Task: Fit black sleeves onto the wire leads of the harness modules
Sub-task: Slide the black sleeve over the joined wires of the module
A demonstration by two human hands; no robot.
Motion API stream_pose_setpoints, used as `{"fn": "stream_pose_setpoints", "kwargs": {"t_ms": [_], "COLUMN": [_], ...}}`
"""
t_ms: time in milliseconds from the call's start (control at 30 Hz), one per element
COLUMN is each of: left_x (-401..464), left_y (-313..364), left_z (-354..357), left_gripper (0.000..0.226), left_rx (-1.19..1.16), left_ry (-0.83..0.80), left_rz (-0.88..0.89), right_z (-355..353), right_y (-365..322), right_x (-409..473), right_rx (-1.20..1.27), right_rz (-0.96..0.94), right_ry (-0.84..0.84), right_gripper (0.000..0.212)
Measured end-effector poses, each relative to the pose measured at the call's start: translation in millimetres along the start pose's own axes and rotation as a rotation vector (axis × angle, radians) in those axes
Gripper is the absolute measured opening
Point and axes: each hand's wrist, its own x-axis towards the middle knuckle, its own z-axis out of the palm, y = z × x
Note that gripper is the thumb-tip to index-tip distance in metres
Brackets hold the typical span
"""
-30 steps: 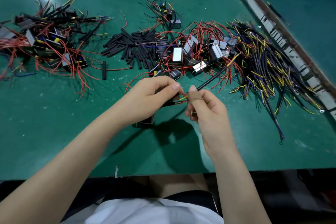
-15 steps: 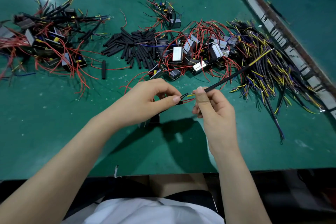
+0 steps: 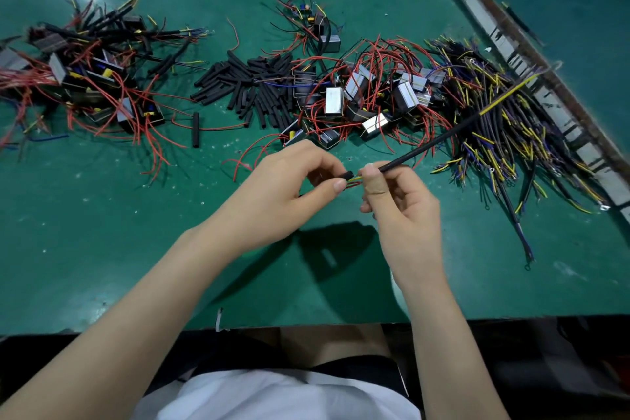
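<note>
Left hand [image 3: 283, 187] fingers curled, pinching short black sleeve [image 3: 347, 176] with red and yellow leads [image 3: 355, 181] emerging from its right end. Right hand [image 3: 402, 201] thumb and forefinger pinching long black sleeved lead [image 3: 439, 141], which slants up far right, yellow wire tip [image 3: 508, 93] exposed. Both held above green surface [image 3: 102, 232], near centre. Beyond: loose black sleeves pile [image 3: 245, 85], harness modules with red wires [image 3: 368, 95]; sleeved leads heap [image 3: 511, 133] right; finished modules [image 3: 78, 72] far left
</note>
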Motion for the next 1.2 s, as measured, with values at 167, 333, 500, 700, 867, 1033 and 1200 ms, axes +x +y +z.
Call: {"fn": "stream_pose_setpoints", "kwargs": {"t_ms": [167, 333, 500, 700, 867, 1033, 1200], "left_x": [2.1, 3.5, 3.2, 5.6, 4.5, 5.1, 7.3], "left_y": [4.0, 2.2, 4.6, 5.3, 2.2, 4.4, 8.7], "left_z": [2.8, -2.7, -2.7, -0.8, 1.8, 4.2, 7.7], "left_gripper": [0.011, 0.011, 0.014, 0.014, 0.009, 0.011, 0.007], "left_rx": [-0.018, 0.016, 0.029, -0.014, -0.135, -0.209, -0.246], "left_ry": [-0.044, -0.065, -0.013, -0.008, -0.023, 0.025, 0.036], "left_rz": [0.016, 0.049, 0.049, 0.022, -0.049, -0.063, -0.050], "right_z": [-3.4, 1.8, -0.1, -2.0, -8.8, -6.8, -7.6], "right_y": [-2.2, -2.5, -6.1, -9.0, -8.9, -8.5, -7.2], "right_x": [1.4, -1.9, -0.6, 0.6, 5.6, 5.3, 2.8], "right_rx": [-0.106, -0.130, -0.136, -0.078, 0.012, 0.015, 0.081], "right_rz": [-0.041, -0.031, -0.048, -0.017, 0.007, -0.006, 0.036], "right_ry": [0.050, 0.029, -0.008, -0.033, 0.036, -0.001, -0.065], "right_gripper": [0.022, 0.021, 0.020, 0.019, 0.019, 0.018, 0.021]}}
